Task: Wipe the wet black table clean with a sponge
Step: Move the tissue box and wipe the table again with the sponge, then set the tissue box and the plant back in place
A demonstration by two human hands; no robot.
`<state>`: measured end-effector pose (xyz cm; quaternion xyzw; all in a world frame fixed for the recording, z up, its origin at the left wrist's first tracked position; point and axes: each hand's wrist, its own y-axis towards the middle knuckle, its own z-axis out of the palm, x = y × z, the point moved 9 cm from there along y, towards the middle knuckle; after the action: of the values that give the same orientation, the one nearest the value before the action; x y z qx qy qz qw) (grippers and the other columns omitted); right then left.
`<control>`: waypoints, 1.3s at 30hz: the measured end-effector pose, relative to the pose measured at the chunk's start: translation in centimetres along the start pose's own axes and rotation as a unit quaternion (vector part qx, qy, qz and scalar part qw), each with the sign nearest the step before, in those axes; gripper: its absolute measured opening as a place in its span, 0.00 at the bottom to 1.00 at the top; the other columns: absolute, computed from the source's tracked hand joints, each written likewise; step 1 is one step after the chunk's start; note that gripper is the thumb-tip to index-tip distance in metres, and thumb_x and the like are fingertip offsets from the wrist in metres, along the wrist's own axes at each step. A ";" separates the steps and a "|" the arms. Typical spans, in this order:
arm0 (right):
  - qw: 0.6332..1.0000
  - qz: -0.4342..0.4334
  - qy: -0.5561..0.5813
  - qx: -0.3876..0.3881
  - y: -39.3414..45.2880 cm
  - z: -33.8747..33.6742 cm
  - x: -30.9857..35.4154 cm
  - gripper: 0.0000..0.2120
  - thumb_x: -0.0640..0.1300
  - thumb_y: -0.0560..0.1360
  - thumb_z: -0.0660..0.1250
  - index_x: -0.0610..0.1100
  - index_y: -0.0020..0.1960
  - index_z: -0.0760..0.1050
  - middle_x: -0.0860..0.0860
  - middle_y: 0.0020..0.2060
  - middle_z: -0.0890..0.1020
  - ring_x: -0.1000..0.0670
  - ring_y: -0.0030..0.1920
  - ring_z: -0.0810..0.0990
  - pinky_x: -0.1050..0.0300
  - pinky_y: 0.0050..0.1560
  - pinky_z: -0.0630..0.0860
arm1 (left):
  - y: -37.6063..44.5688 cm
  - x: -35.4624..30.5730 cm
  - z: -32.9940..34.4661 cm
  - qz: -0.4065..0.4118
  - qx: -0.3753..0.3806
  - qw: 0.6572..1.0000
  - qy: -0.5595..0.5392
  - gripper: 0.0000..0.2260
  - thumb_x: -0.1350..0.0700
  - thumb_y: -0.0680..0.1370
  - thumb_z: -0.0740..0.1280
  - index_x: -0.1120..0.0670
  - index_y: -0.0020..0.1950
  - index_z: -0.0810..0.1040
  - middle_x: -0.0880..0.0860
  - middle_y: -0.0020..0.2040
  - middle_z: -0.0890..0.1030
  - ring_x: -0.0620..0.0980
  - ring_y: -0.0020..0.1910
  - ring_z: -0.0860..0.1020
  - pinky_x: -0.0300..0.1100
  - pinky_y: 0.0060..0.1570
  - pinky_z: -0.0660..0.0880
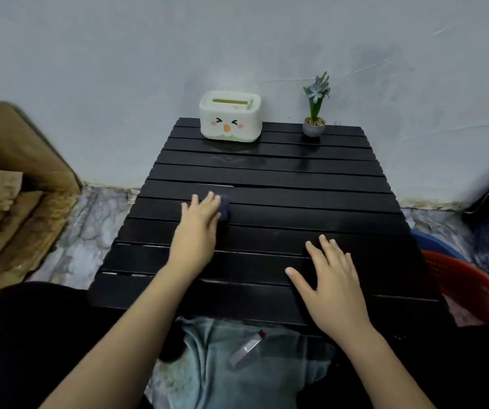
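Left hand point(199, 228) flat on sponge point(225, 208)

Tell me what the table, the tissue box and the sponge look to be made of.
Table: black slats with a glossy sheen and reflections, likely painted wood or metal; cannot tell which. Tissue box: smooth, matte white, rounded moulded corners, probably plastic. Sponge: dark blue, soft-looking lump under the left hand, mostly hidden, so unsure.

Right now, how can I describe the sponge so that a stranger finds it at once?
Start at the black slatted table against the wall. On its left half, the left hand presses a small dark blue sponge. Unlike the white tissue box and potted flower at the far edge, it lies partly under that hand.
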<state>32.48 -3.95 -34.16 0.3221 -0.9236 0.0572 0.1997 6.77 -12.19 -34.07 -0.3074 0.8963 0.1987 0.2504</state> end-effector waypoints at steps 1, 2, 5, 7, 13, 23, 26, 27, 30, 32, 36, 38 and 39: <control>1.000 -0.001 -0.007 -0.003 0.0 0.2 0.1 0.36 0.68 0.77 0.52 0.48 0.77 0.62 0.48 0.79 0.57 0.49 0.79 0.49 0.50 0.78 0.43 | -2.0 -1.8 1.3 0.032 0.027 0.999 0.006 0.18 0.60 0.81 0.61 0.55 0.71 0.71 0.54 0.74 0.69 0.63 0.75 0.60 0.52 0.75 0.50; 1.000 0.001 -0.012 -0.004 0.0 0.2 0.1 0.35 0.68 0.77 0.52 0.47 0.77 0.63 0.47 0.78 0.58 0.48 0.79 0.50 0.49 0.78 0.44 | -3.9 -2.6 1.9 0.050 0.036 0.998 0.010 0.18 0.61 0.81 0.61 0.55 0.72 0.71 0.54 0.74 0.68 0.62 0.75 0.60 0.51 0.75 0.49; 1.000 0.004 -0.017 0.000 0.2 0.3 0.0 0.34 0.66 0.77 0.56 0.47 0.76 0.64 0.46 0.78 0.59 0.48 0.79 0.51 0.47 0.78 0.47 | -5.8 1.5 -0.8 -0.005 0.006 1.000 0.008 0.18 0.61 0.81 0.61 0.55 0.72 0.71 0.53 0.74 0.68 0.61 0.76 0.58 0.52 0.76 0.49; 1.000 0.001 -0.020 0.001 0.1 0.3 0.1 0.34 0.65 0.77 0.56 0.46 0.76 0.64 0.46 0.78 0.59 0.47 0.79 0.51 0.46 0.78 0.48 | -6.0 6.3 -4.0 -0.077 -0.026 0.996 0.021 0.17 0.59 0.82 0.60 0.54 0.72 0.71 0.52 0.74 0.68 0.63 0.76 0.57 0.55 0.75 0.51; 1.000 0.006 -0.015 -0.001 0.0 0.1 0.4 0.33 0.64 0.77 0.58 0.45 0.75 0.66 0.43 0.77 0.61 0.45 0.79 0.53 0.44 0.78 0.50 | -7.7 14.7 -12.6 -0.264 -0.148 0.951 0.059 0.16 0.59 0.82 0.58 0.59 0.69 0.73 0.62 0.69 0.73 0.66 0.68 0.68 0.58 0.72 0.56; 0.995 -0.091 0.001 0.034 -1.9 2.5 5.2 0.33 0.70 0.77 0.52 0.55 0.76 0.63 0.48 0.79 0.57 0.49 0.80 0.48 0.49 0.78 0.41 | -11.6 5.7 -6.7 -0.073 -0.077 0.989 0.104 0.19 0.58 0.82 0.60 0.57 0.72 0.69 0.59 0.72 0.70 0.62 0.73 0.65 0.58 0.74 0.57; 0.996 -0.084 0.002 0.041 -2.0 2.5 5.0 0.32 0.68 0.77 0.54 0.55 0.76 0.64 0.48 0.79 0.57 0.49 0.80 0.48 0.49 0.78 0.42 | -11.7 6.3 -6.1 -0.083 -0.071 0.988 0.113 0.18 0.56 0.82 0.60 0.56 0.72 0.70 0.59 0.71 0.71 0.62 0.73 0.65 0.58 0.73 0.59; 0.996 -0.084 0.003 0.039 -2.0 2.4 5.1 0.31 0.68 0.77 0.54 0.55 0.76 0.64 0.47 0.79 0.57 0.48 0.80 0.48 0.48 0.78 0.42 | -11.7 6.3 -6.1 -0.083 -0.068 0.988 0.113 0.18 0.56 0.82 0.59 0.56 0.72 0.70 0.59 0.72 0.71 0.62 0.73 0.65 0.57 0.73 0.59; 0.996 -0.080 0.002 0.043 -2.0 2.4 5.3 0.31 0.66 0.77 0.55 0.54 0.76 0.64 0.47 0.79 0.57 0.48 0.80 0.48 0.47 0.78 0.43 | -11.5 5.6 -6.6 -0.082 -0.070 0.985 0.138 0.19 0.56 0.82 0.59 0.58 0.72 0.68 0.61 0.72 0.69 0.64 0.73 0.63 0.60 0.73 0.58; 0.997 -0.071 0.002 0.043 -2.0 2.5 5.4 0.30 0.66 0.78 0.56 0.54 0.76 0.64 0.47 0.79 0.57 0.47 0.80 0.48 0.46 0.78 0.43 | -11.3 4.3 -6.9 -0.073 -0.083 0.980 0.163 0.20 0.56 0.81 0.59 0.59 0.73 0.67 0.63 0.73 0.67 0.65 0.74 0.61 0.61 0.72 0.57; 0.999 -0.044 0.018 0.020 -1.4 2.4 5.9 0.28 0.64 0.78 0.58 0.52 0.73 0.68 0.45 0.77 0.61 0.45 0.78 0.53 0.43 0.78 0.47 | -9.6 -0.1 -5.3 0.004 -0.078 0.990 0.116 0.21 0.52 0.81 0.58 0.57 0.72 0.68 0.60 0.74 0.67 0.63 0.75 0.60 0.60 0.73 0.55; 0.999 -0.034 0.031 0.004 -0.5 2.0 6.3 0.27 0.62 0.78 0.60 0.51 0.73 0.69 0.45 0.76 0.63 0.44 0.77 0.56 0.42 0.77 0.51 | -8.0 -1.8 -3.8 0.042 -0.049 0.995 0.082 0.21 0.52 0.81 0.59 0.56 0.72 0.69 0.59 0.74 0.67 0.61 0.75 0.61 0.59 0.73 0.57; 0.999 -0.033 0.040 -0.003 0.2 1.8 6.6 0.26 0.61 0.78 0.61 0.51 0.72 0.69 0.45 0.76 0.64 0.44 0.76 0.58 0.42 0.77 0.52 | -7.0 -2.5 -3.1 0.059 -0.033 0.996 0.059 0.21 0.52 0.81 0.59 0.56 0.73 0.69 0.58 0.74 0.67 0.60 0.75 0.61 0.59 0.73 0.58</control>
<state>27.09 -7.99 -33.11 0.3491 -0.9040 0.0603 0.2392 12.04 -17.79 -31.59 -0.2734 0.9191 0.2238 0.1744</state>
